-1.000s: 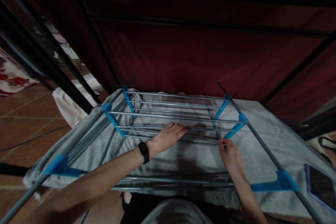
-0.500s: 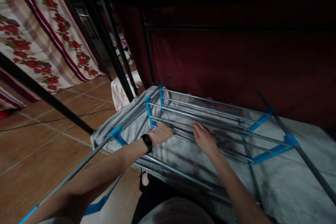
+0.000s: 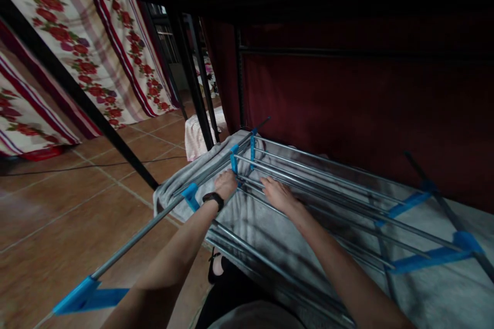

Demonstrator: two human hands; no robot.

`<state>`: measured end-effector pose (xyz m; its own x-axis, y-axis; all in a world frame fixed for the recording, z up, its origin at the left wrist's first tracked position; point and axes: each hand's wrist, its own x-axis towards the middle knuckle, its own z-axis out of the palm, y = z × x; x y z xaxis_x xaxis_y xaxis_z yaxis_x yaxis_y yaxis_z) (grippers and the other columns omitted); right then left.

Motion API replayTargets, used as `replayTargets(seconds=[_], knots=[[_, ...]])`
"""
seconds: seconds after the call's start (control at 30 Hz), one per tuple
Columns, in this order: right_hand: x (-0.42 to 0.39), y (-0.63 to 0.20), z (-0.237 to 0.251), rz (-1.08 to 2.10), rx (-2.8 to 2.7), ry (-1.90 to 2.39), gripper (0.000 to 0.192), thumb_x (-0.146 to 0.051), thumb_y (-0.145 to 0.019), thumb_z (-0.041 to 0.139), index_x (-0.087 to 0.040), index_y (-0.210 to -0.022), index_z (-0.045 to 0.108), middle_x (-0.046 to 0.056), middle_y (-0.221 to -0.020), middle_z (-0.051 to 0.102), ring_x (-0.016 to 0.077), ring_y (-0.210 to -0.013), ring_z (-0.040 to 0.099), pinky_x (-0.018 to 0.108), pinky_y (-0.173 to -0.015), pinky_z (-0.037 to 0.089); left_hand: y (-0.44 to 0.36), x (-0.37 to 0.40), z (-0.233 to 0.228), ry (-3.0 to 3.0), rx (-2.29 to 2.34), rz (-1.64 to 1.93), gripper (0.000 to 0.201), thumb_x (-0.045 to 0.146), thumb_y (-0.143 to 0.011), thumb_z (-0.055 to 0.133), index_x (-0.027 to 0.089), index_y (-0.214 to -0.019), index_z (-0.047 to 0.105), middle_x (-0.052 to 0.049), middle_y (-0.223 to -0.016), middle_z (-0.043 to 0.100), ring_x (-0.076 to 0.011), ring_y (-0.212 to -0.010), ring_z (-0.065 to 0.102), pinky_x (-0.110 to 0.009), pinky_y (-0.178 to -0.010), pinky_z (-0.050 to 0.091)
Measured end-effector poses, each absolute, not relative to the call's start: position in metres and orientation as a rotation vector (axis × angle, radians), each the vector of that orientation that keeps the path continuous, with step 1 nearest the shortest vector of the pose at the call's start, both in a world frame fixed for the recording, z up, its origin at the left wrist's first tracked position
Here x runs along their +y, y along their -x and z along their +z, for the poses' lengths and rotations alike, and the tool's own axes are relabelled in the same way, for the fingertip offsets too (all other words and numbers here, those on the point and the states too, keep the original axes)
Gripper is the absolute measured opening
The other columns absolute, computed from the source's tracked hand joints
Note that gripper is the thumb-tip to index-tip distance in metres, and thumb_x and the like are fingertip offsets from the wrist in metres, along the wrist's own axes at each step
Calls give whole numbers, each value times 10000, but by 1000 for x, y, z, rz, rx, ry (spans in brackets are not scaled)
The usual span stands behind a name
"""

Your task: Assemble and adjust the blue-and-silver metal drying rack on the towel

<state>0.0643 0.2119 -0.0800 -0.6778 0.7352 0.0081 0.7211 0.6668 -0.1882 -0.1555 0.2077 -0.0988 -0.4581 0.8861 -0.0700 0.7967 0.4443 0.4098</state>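
Observation:
A rack of grey metal tubes [image 3: 320, 175] with blue plastic brackets [image 3: 252, 151] lies across a grey blanket [image 3: 266, 239]. My left hand [image 3: 226, 184], with a black band on the wrist, is closed around the lower end of a near-left blue bracket [image 3: 234, 159]; its fingertips are partly hidden. Just to the right, my right hand [image 3: 277, 194] has its fingers bent over a lower metal tube [image 3: 252, 183]. The thumb is out of sight beneath it. A long side pole [image 3: 139, 236] with more blue brackets [image 3: 90, 295] runs toward me on the left.
Black frame posts [image 3: 193, 77] and a slanting black bar [image 3: 96, 108] stand at the left. A dark red cloth [image 3: 347, 108] hangs behind the rack. Floral curtains [image 3: 88, 56] hang above the tiled floor [image 3: 77, 216], where a cable [image 3: 96, 166] lies. A dark surface is low overhead.
My left hand has shifted from the tubes to the near-left bracket. My right hand has slid left along the tube, closer to the bracket. The view has turned somewhat left.

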Motion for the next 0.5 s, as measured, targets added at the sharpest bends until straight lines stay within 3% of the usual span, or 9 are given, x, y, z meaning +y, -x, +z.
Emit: replayTargets(seconds=[0.17,0.3,0.4,0.5], knots=[[219,-23,-74,236,-2815,1157,393,-178,-1006,367,-196,-1372,510,131,-1309,625,222,-1120,653,332,-926,493,163,223,-106,-1239,2165,1074,391,20,-692,602,108,-1069,656,-109,-945,740,-238,-912,700,-310,-817,529],[224,13,-78,261,-2828,1150,402,-134,-991,340,-175,-1337,539,145,-1308,632,228,-1130,656,338,-938,499,162,233,-110,-1091,1973,1329,349,31,-662,545,103,-972,690,-46,-739,705,-194,-685,674,-298,-681,547],[229,36,-83,255,-2796,1223,418,-113,-993,287,-138,-1322,544,172,-1314,631,238,-1118,664,346,-930,504,162,234,-108,-1113,1927,1389,352,31,-651,534,112,-947,704,-40,-759,723,-190,-721,681,-292,-717,552],[232,48,-87,254,-2764,1302,429,-106,-1000,249,-122,-1321,533,185,-1287,648,240,-1095,676,345,-910,508,161,227,-102,-1231,2019,1275,391,13,-685,511,109,-1016,697,-81,-908,754,-220,-879,702,-295,-800,543]])
